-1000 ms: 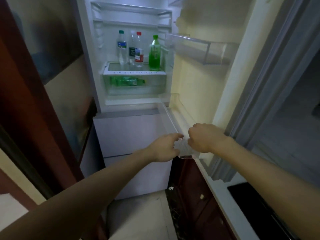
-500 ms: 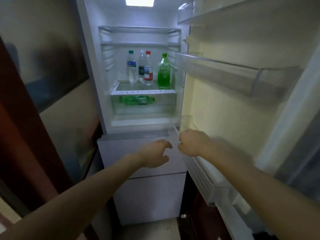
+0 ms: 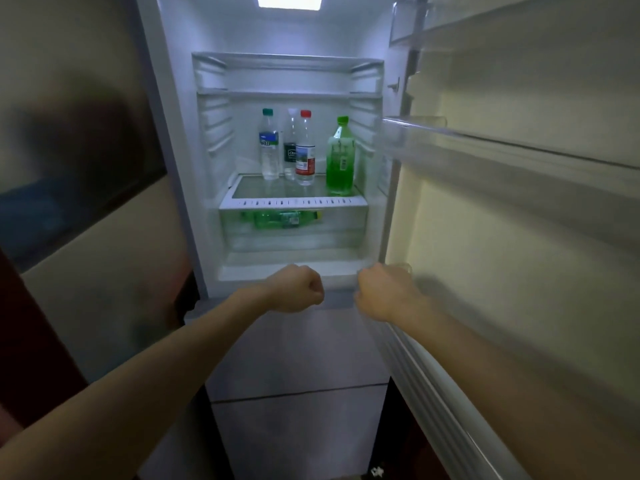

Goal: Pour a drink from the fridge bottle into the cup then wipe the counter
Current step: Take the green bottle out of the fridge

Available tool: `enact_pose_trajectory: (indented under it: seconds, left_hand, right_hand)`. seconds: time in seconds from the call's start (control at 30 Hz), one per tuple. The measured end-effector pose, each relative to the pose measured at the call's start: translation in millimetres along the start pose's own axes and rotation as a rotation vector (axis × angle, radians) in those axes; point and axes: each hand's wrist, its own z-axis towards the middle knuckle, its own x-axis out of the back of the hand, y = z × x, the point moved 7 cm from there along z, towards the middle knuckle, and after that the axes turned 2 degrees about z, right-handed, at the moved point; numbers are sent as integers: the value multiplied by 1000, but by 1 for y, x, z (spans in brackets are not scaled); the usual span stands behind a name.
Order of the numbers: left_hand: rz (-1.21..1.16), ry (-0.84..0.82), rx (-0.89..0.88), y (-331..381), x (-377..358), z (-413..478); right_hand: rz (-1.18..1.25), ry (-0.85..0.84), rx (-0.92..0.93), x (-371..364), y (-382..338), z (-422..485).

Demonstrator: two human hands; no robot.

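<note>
Your left hand is curled into an empty fist and your right hand hides its fingers, so I cannot tell what it holds; both hover below the shelf where the green bottle stands. If you reach in fast, you may knock it against the red-capped bottle nearby. Their labels are too blurred to read.

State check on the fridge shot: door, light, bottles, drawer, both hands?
fridge door: open, swung right.
interior light: on.
teal-capped bottle: upright, capped.
white-capped bottle: upright behind its neighbours, capped.
red-capped bottle: upright, capped.
tall green bottle: upright, capped.
drawer bottle: lying on its side.
drawer: closed.
left hand: fist, holding nothing.
right hand: curled; any contents hidden.
</note>
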Motion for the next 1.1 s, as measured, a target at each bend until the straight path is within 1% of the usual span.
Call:
enact_pose_trajectory:
  seconds: [0.27,0.4,0.53,0.67,0.77,0.87,0.97,1.1]
  left_hand:
    - [-186,125,-53,-48,56,96]
    - [-298,109,-47,-72,73,138]
    - [-193,86,-119,-82,77,168]
    - [-142,125,-135,-88,85,194]
    - [-129,181,-121,-89,99,214]
    - [-174,248,-88,-86,114,232]
    - [-277,336,-37,-82,126,246]
    - [-388,397,-1,-76,130,273]
  right_hand:
    - [69,-13,-139,6,9,102]
    - [61,-7,-194,6,12,147]
    - [69,-16,-218,0,17,179]
    - [68,-11,-250,-6,30,204]
    - [74,1,-265,-3,39,220]
    - [92,26,-266,6,44,236]
    - [101,24,-267,16,49,253]
    - [82,38,-256,29,56,271]
